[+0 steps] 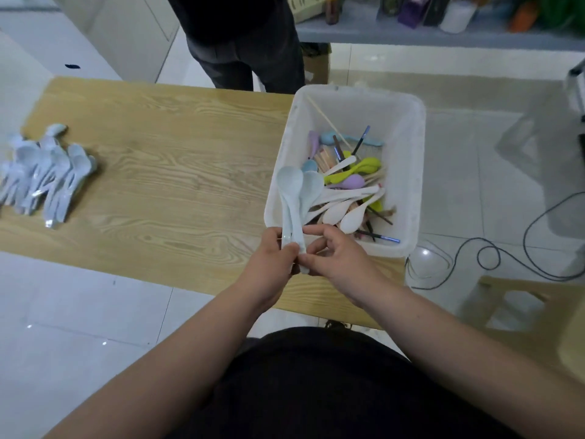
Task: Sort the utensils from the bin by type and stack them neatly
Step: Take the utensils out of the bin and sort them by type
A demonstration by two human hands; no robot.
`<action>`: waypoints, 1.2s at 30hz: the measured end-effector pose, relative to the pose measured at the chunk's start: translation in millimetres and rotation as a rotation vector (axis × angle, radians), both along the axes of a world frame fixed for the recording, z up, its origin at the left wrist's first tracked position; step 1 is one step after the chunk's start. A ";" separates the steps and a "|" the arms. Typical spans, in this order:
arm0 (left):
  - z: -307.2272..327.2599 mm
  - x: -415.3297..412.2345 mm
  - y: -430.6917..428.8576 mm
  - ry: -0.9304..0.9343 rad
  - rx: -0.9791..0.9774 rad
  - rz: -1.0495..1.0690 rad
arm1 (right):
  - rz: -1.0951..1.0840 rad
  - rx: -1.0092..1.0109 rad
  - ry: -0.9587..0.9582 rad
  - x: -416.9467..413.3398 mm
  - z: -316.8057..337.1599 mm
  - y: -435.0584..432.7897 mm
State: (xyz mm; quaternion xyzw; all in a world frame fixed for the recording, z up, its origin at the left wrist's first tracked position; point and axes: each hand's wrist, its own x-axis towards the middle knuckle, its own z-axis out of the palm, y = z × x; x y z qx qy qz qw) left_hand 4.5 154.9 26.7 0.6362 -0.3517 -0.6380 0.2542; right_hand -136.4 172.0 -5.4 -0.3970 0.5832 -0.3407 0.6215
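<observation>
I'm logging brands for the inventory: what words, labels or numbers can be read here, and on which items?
No text reads anywhere.
Bottles and packets on the grey shelf: blurred, any labels illegible.
White plastic bin, pale blue plastic spoons in both hands, pile of pale blue spoons on the wooden table: no print visible.

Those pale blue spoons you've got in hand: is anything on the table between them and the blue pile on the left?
Nothing visible. The pale blue spoons, held by the left hand and right hand, sit at the bin's near corner. The table between them and the blue pile is bare wood.
</observation>
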 end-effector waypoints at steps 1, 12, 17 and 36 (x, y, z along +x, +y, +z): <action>-0.3 9.0 3.2 -0.005 -0.001 0.007 | 0.024 -0.002 0.000 7.0 -0.1 0.7; 1.3 156.8 58.6 -0.017 -0.059 -0.010 | -0.010 0.289 -0.258 171.4 10.6 2.8; 2.9 232.7 81.9 -0.067 -0.113 -0.043 | -0.036 0.329 -0.309 254.2 12.9 11.8; -17.7 383.2 18.5 -0.113 -0.100 0.027 | 0.053 0.354 -0.293 396.4 -4.0 -59.8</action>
